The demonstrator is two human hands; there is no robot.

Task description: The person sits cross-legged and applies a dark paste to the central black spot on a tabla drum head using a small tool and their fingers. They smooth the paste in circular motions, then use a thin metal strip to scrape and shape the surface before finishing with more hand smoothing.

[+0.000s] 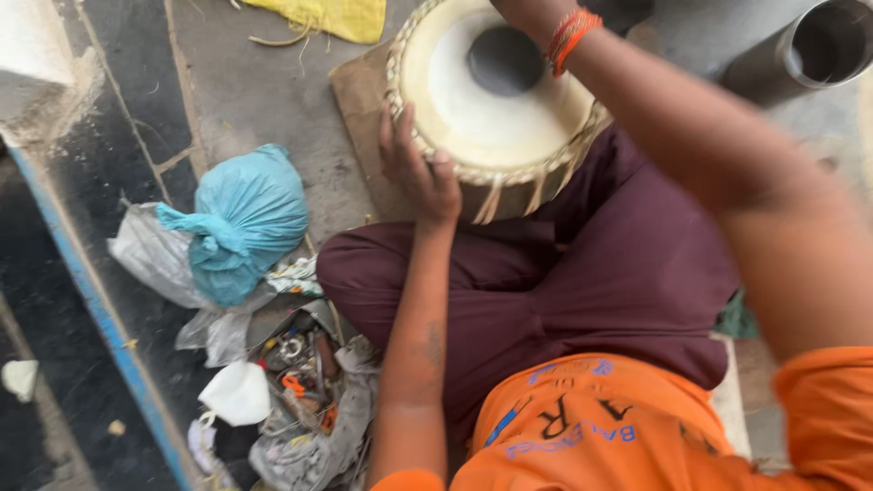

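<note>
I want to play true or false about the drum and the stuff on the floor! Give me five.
1. The left hand rests on the rim of the drum. True.
2. The drum skin has a dark round spot in the middle. True.
3. The tied-up bag beside the knee is red. False: it is light blue.
4. The person wears green trousers. False: they are dark maroon, with an orange shirt.
5. Orange threads are wound round the right wrist. True; the right hand itself is out of view beyond the top edge.
</note>
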